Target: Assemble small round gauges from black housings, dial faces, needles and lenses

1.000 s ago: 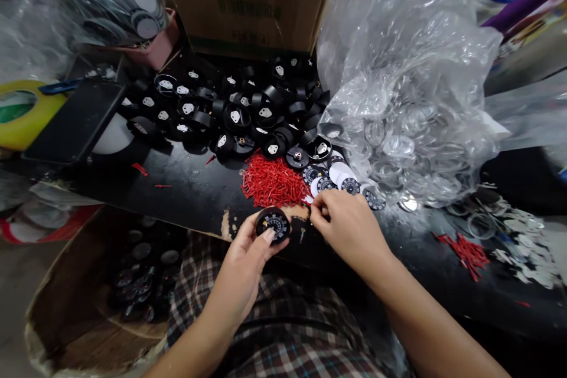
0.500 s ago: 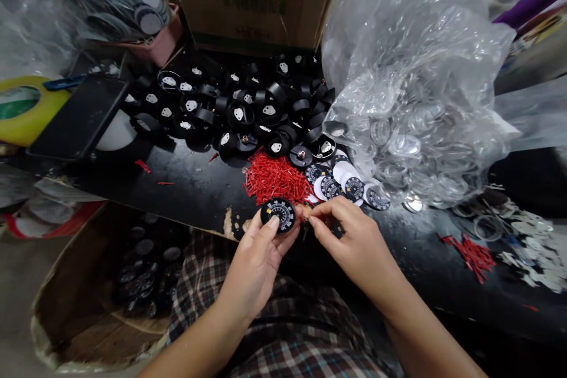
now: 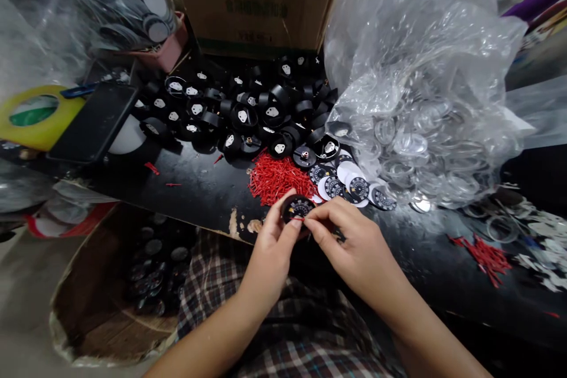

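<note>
My left hand (image 3: 271, 248) holds a round black dial (image 3: 299, 207) with white markings, its face turned up. A small red pointer (image 3: 297, 218) lies across the dial face, pinched between the thumb and finger of my right hand (image 3: 349, 227). Just behind the dial is a heap of red pointers (image 3: 279, 177). Loose printed dial discs (image 3: 358, 188), some showing white backs, overlap to the right of that heap. Many black round housings (image 3: 243, 117) with small white plates are piled farther back.
A plastic bag of clear covers (image 3: 411, 130) stands right. More red pointers (image 3: 485, 257) lie at far right. A phone (image 3: 95, 121), yellow tape roll (image 3: 66, 112) and pink basket (image 3: 166, 50) are left. A cardboard box (image 3: 261, 0) stands behind; another container (image 3: 84, 283) sits lower left.
My left hand has turned the dial and moved it right, towards my right hand. The red pointer now shows over the dial face. The whole view has shifted slightly.
</note>
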The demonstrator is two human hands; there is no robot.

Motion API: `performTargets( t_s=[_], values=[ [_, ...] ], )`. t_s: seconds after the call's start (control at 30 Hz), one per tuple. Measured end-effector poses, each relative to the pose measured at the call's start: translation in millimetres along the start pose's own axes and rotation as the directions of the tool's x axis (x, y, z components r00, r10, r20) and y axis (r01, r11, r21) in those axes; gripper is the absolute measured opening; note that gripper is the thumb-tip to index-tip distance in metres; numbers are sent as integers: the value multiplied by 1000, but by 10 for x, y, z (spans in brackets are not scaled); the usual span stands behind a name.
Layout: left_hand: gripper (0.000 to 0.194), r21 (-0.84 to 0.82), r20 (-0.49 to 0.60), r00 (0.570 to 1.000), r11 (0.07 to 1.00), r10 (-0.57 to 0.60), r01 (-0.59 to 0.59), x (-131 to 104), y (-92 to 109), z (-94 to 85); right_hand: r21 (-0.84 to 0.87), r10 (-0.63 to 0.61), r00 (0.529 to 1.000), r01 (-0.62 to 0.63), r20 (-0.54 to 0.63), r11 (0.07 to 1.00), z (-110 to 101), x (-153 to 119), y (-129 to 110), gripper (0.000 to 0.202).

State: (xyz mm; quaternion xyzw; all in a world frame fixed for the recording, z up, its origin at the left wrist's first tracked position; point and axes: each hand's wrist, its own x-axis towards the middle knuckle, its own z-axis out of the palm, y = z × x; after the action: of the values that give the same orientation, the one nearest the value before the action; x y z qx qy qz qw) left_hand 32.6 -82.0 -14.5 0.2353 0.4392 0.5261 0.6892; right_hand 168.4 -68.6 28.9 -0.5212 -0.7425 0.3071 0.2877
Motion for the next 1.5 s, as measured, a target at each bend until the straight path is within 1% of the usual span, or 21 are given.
performTargets(
  t_s=[0.07,0.13,0.27,0.37,0.53,0.63,0.8,0.87,0.9,0.97,1.0,1.07,1.1,1.17,1.23,1.3,1.37,1.4,1.43,1.47,1.5],
  values=[
    [30,58,42,999,998,29,-32,4,-33,3,-46,3,1000,-3,-7,999,13,12,-6,12],
    [29,117,59,996,991,65,-71,-10,-33,5,-73,5,1000,-6,-6,997,21,22,-8,12],
    [27,183,72,994,978,88,-99,-52,53,13,-89,26,1000,-25,7,996,2,25,-16,13],
    [25,207,63,994,973,88,-99,-72,120,23,-72,37,999,-35,32,997,-29,21,-29,15],
    [24,274,35,990,951,137,-141,-99,156,28,-80,28,999,-26,24,996,-42,8,-54,17],
    [24,356,18,983,918,183,-177,-125,163,14,-67,27,999,-25,31,997,-24,-13,-69,18],
    [29,485,-1,968,847,249,-218,-146,171,-24,-53,35,999,-34,15,998,2,-38,-93,18],
    [28,482,8,974,852,228,-203,-122,174,-30,-65,49,999,-49,4,997,4,-28,-87,20],
    [27,453,17,981,873,193,-180,-105,178,-29,-75,58,998,-58,0,995,3,-18,-79,23],
    [26,333,37,996,939,82,-90,-69,189,-27,-93,52,999,-53,-5,994,-2,5,-58,22],
    [27,261,48,999,965,22,-34,-56,197,-28,-100,28,1000,-29,-8,995,-4,17,-46,18],
    [32,164,64,996,985,-65,53,-44,213,-39,-129,-54,998,51,-20,990,-3,41,-25,7],
    [34,153,70,994,986,-81,70,-45,219,-49,-161,-100,995,95,-23,982,1,53,-16,9],
    [35,197,69,995,979,-69,55,-56,225,-76,-258,-176,984,165,-18,952,13,77,-5,11],
    [36,268,44,998,963,-42,29,-69,218,-94,-353,-218,976,205,3,913,28,103,-10,11],
    [36,265,-7,999,963,-53,53,-76,198,-85,-396,-237,971,220,7,891,41,129,-33,13],
    [37,157,-66,990,978,-128,137,-75,172,-50,-379,-216,976,192,-24,906,51,154,-70,14],
    [38,94,-83,983,981,-163,170,-73,160,-29,-353,-186,981,158,-49,922,53,164,-91,15],
    [39,55,-91,980,982,-178,183,-70,150,-10,-319,-140,988,111,-68,941,49,170,-109,14],
    [40,57,-92,982,984,-164,170,-67,144,3,-279,-83,994,59,-74,959,38,172,-121,13],
    [41,99,-84,988,985,-131,139,-64,141,9,-234,-28,998,13,-61,972,15,167,-124,12]
  ],
)
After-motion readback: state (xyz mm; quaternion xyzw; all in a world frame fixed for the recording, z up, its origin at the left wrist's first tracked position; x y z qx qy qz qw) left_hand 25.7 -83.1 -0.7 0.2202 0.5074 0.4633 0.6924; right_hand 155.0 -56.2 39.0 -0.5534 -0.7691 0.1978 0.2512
